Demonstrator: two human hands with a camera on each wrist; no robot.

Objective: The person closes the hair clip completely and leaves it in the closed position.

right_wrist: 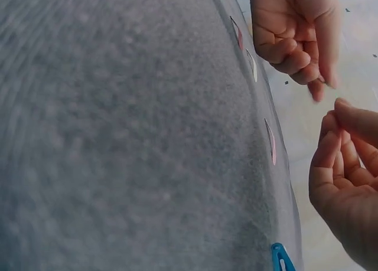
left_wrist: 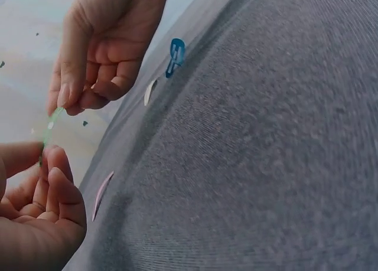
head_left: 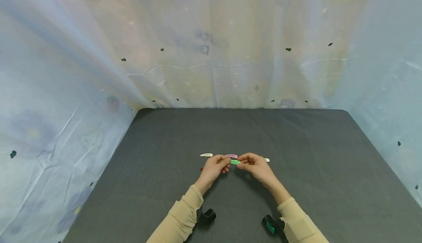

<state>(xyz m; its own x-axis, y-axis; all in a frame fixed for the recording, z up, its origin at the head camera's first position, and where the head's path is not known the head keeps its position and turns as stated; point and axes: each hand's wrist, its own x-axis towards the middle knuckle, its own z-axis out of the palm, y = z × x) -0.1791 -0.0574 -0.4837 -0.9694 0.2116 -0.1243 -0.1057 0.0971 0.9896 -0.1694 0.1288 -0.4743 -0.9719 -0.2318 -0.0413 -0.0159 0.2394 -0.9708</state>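
Observation:
A green snap hair clip [head_left: 235,162] is held up above the dark table between both hands. My left hand [head_left: 214,166] pinches one end of it between thumb and fingertips. The other end is pinched by my right hand [head_left: 258,168]. In the left wrist view the clip [left_wrist: 51,125] appears as a thin edge; the right wrist view hardly shows it. Just beyond the hands lies a pink hair clip [head_left: 231,156], with a white hair clip [head_left: 206,155] left of it. A red hair clip [right_wrist: 237,33] is mostly hidden by my left hand in the head view.
Another white clip [head_left: 266,159] lies beside the right hand, and a blue clip [left_wrist: 175,57] near it is hidden in the head view. Grey cloth covers the table [head_left: 313,144]. A patterned curtain [head_left: 230,52] hangs behind and at both sides.

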